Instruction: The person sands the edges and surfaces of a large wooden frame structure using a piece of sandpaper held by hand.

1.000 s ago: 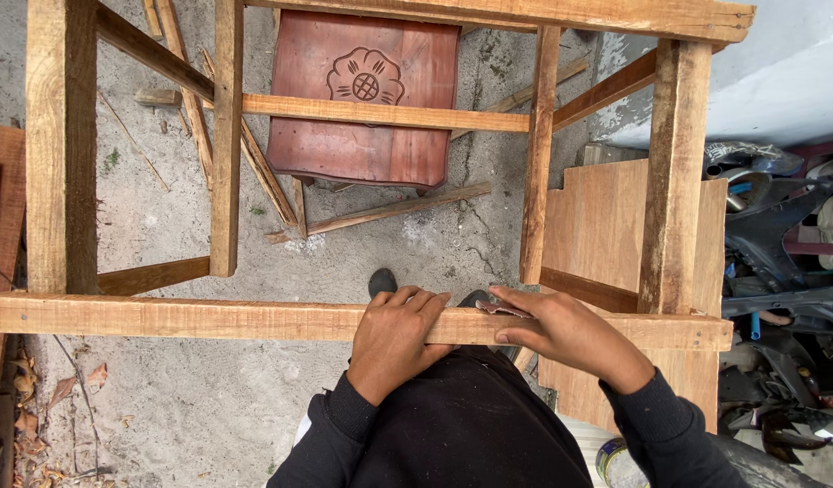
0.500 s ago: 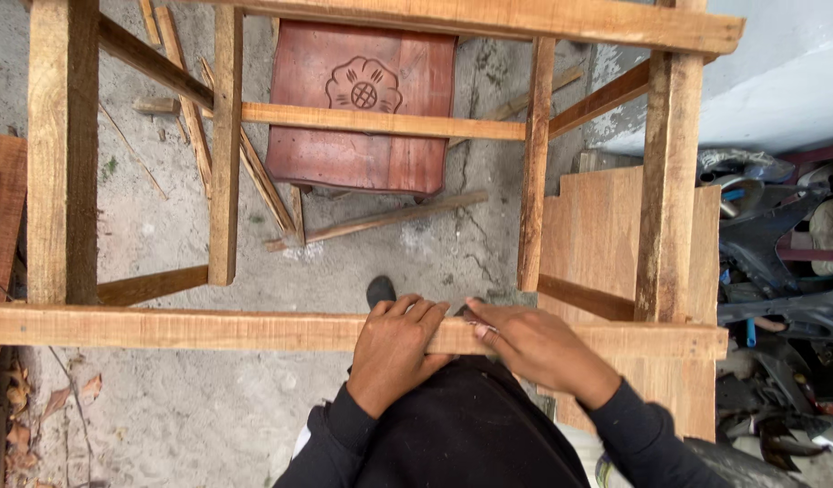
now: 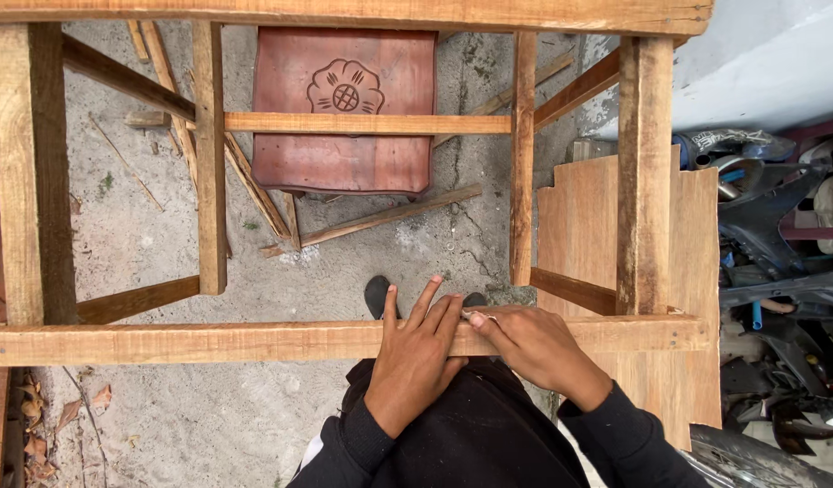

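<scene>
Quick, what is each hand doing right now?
Left hand: open, flat on the long pale wooden rail.
Right hand: fingers curled on the rail; whether it holds anything cannot be told.

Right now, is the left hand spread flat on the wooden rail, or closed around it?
Spread flat. The left hand lies palm down on the wooden rail, fingers extended and slightly apart, pointing away from the person. No finger curls under the rail.

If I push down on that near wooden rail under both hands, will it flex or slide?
Probably stiff: the near rail is thick sawn timber, joined to the frame's post at right. Unlikely to slide; left hand lies flat on it, right hand beside it. The rough grain should grip, perhaps splinter.
</scene>
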